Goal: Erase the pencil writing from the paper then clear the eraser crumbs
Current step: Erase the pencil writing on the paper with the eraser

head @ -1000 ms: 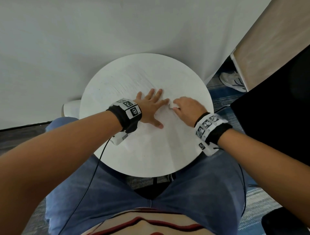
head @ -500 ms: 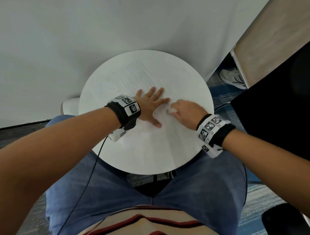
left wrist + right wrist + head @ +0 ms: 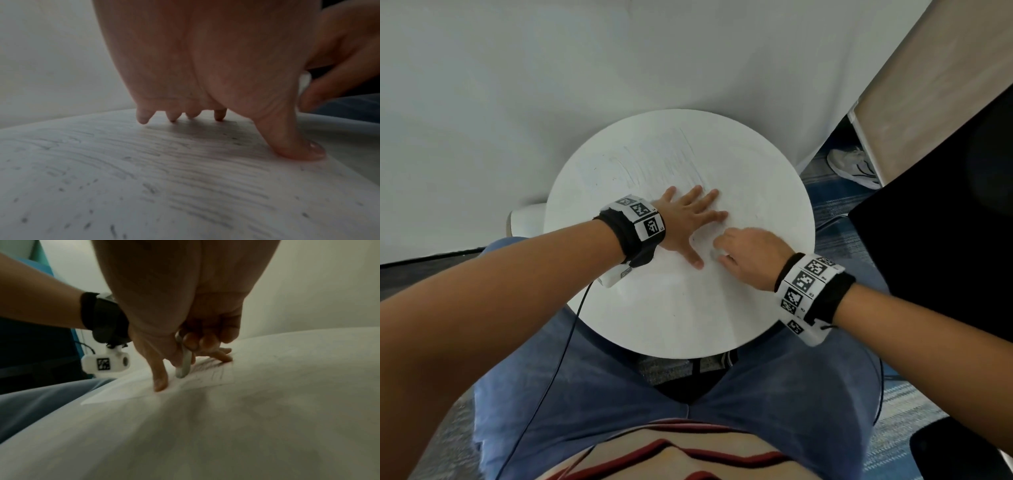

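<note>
I note a round white table before me, bearing a sheet of paper that runs from its middle toward the far left. Faint pencil lines cover the far part of the sheet. My left hand lies flat on the paper, fingers spread wide and thumb pressed down; I judge this is to keep the sheet from sliding under the rubbing. Just right of it, my right hand has its fingers curled, pinching a small white eraser whose tip meets the paper near the left thumb. Dark crumbs are scattered over the near part of the sheet, so clearing is not yet done.
</note>
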Motion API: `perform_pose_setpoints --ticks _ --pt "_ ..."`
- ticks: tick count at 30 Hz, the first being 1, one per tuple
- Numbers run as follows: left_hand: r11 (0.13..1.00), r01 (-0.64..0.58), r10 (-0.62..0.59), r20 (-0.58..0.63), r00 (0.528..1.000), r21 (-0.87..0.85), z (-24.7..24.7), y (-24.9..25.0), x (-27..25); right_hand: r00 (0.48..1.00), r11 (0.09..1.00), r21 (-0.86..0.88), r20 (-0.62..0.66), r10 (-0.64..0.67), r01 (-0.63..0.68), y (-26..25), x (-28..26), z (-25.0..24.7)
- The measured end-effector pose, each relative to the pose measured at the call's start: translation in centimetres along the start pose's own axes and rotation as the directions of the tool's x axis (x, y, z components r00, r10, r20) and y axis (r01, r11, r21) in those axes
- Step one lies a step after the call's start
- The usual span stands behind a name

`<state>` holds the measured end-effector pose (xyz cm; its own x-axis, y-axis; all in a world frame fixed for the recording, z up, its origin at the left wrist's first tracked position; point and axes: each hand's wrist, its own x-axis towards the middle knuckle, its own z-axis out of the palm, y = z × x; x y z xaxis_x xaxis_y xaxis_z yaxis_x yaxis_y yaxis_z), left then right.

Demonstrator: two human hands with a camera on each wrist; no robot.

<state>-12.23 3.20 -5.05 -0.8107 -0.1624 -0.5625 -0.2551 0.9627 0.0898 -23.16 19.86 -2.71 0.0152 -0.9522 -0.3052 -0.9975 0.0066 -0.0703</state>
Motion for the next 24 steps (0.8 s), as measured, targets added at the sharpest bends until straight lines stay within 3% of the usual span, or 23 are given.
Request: perform_pose_setpoints --ticks 3,7,12,15,24 --pt "0.994 0.098 -0.096 -0.044 0.994 0.054 0.0 0.3 -0.5 0.990 0.983 0.177 -0.124 0.069 -0.046 1.5 0.7 -0.9" --pt "0.949 0.290 -0.290 -0.017 0.957 0.121 -0.2 1.7 -1.2 0.989 0.990 0.135 -0.131 0.068 -0.051 3.0 1.4 -0.8" --pt "0.993 0.105 -0.109 0.071 0.992 0.050 -0.5 0.9 -1.2 0.994 0.980 0.172 -0.039 0.105 -0.097 2.9 1.6 -0.3" --pt "0.994 0.096 -0.093 0.054 0.994 -0.054 -0.7 -0.1 -0.9 0.991 0.971 0.201 -0.004 0.133 -0.130 2.9 1.5 0.0" --pt "0.991 0.127 -0.120 0.153 0.981 -0.037 -2.5 -0.4 -0.4 0.991 0.952 0.273 0.035 0.133 -0.137 1.7 1.4 0.3"
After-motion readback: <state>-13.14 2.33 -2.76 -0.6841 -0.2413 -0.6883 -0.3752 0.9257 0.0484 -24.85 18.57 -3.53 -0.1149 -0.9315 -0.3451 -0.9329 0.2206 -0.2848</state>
